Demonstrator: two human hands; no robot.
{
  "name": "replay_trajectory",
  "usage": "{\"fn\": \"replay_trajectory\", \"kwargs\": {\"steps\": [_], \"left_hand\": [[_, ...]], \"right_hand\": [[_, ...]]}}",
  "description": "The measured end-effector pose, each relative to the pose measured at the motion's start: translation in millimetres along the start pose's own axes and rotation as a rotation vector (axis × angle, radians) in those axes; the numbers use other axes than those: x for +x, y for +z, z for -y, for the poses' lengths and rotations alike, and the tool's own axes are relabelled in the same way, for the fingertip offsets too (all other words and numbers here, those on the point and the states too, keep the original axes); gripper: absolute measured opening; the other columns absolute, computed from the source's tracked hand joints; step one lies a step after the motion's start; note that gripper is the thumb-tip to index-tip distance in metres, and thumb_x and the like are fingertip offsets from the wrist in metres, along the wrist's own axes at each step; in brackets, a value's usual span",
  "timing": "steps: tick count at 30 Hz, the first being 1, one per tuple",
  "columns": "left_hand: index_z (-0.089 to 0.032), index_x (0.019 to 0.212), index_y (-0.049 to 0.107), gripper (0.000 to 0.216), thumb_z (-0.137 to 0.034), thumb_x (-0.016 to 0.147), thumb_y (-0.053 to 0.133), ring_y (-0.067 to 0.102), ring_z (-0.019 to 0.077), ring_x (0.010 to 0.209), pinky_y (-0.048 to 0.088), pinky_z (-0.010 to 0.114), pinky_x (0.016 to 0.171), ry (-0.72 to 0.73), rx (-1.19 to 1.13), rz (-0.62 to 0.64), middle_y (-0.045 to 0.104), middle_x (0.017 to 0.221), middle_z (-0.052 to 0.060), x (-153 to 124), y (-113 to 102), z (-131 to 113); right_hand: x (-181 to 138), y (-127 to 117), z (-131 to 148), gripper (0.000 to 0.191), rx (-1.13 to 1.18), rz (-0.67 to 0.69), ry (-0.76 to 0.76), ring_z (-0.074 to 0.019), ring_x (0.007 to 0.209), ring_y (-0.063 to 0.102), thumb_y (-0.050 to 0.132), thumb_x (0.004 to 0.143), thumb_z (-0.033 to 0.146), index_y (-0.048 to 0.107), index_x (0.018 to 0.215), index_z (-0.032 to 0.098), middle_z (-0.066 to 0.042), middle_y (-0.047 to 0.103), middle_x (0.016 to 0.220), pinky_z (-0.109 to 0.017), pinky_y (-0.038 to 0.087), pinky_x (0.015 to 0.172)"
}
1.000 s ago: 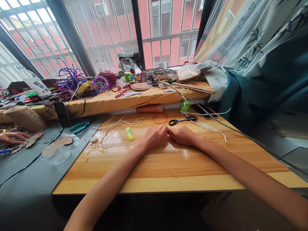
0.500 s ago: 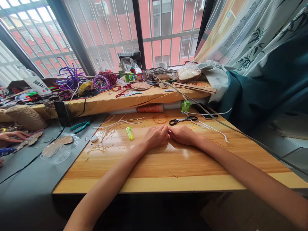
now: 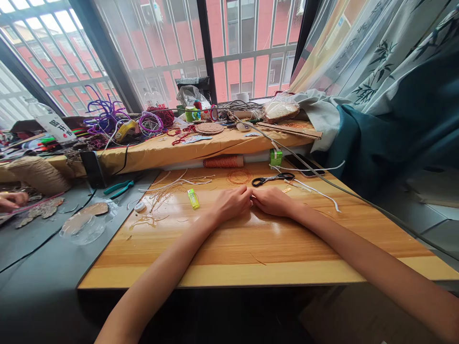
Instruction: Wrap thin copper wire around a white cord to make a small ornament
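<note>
My left hand (image 3: 234, 202) and my right hand (image 3: 271, 200) meet fingertip to fingertip above the middle of the wooden table (image 3: 222, 248). Both are closed in a pinch. Whatever lies between the fingers is too small and too hidden to name. Just beyond the hands are black scissors (image 3: 273, 179) and a loose coil of thin orange thread (image 3: 238, 177). A yellow-green lighter (image 3: 193, 198) lies left of my left hand. White cords and thin tan threads (image 3: 165, 193) are spread farther left, while another white cord (image 3: 319, 193) lies to the right.
A spool of orange thread (image 3: 223, 161), a small green box (image 3: 276, 157) and a phone (image 3: 304, 165) line the back. Teal pliers (image 3: 119, 189) lie on the grey table. Another person's hand (image 3: 12, 200) is at far left. A long grey cable (image 3: 344, 188) crosses the right side.
My hands stay nearly in place, with only a slight shift at the fingertips. At far left, the other person's hand has moved left, away from the bark-like piece.
</note>
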State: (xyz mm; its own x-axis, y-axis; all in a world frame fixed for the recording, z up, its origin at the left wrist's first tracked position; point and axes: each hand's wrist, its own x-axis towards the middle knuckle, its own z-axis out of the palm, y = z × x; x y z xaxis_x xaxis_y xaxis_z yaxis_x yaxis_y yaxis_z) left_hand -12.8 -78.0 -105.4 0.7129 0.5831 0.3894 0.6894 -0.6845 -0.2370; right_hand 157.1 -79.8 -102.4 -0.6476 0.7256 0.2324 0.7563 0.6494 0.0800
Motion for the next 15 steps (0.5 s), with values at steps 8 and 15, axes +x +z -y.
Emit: {"fn": "replay_trajectory", "kwargs": {"steps": [8,15], "left_hand": [[-0.017,0.093,0.046,0.028,-0.027,0.085,0.021,0.056,0.0126,0.067,0.036,0.022,0.051,-0.081,-0.047,-0.023,0.055,0.088,0.004,1.9,4.8,0.2],[-0.017,0.093,0.047,0.023,-0.027,0.083,0.028,0.056,0.0137,0.069,0.038,0.022,0.052,-0.115,-0.083,0.016,0.055,0.089,0.005,2.7,4.2,-0.8]], "right_hand": [[0.6,-0.3,-0.2,0.027,-0.011,0.017,0.04,-0.017,0.071,0.056,0.026,0.084,0.025,0.047,0.097,0.013,-0.01,0.062,0.082,-0.024,0.029,0.058],[0.0,-3.5,1.6,0.027,-0.011,0.03,0.026,-0.0162,0.069,0.055,0.025,0.085,0.026,0.047,0.095,0.014,-0.01,0.062,0.081,-0.024,0.028,0.057]]}}
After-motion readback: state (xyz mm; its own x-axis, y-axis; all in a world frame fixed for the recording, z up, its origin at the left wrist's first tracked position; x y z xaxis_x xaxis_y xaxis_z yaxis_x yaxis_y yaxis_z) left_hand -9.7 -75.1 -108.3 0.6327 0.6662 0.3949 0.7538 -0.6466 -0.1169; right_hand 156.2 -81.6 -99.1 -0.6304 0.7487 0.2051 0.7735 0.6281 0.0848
